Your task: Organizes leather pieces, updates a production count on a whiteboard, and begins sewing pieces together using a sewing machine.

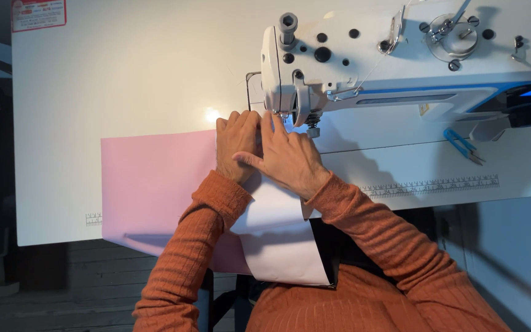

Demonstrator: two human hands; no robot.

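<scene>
My 2 hands: left [236, 146] and right [290, 161], fingers flat, open, pressing pink fabric [155, 178] at sewing machine [364, 55]; snips [462, 144] right

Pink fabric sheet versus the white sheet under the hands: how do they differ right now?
The pink fabric sheet spreads flat to the left over the white table, and the left hand presses it. The white sheet is narrower, lies right of the pink one under the right hand, and hangs over the table's near edge toward the lap. Both run up toward the needle area of the white sewing machine.
</scene>
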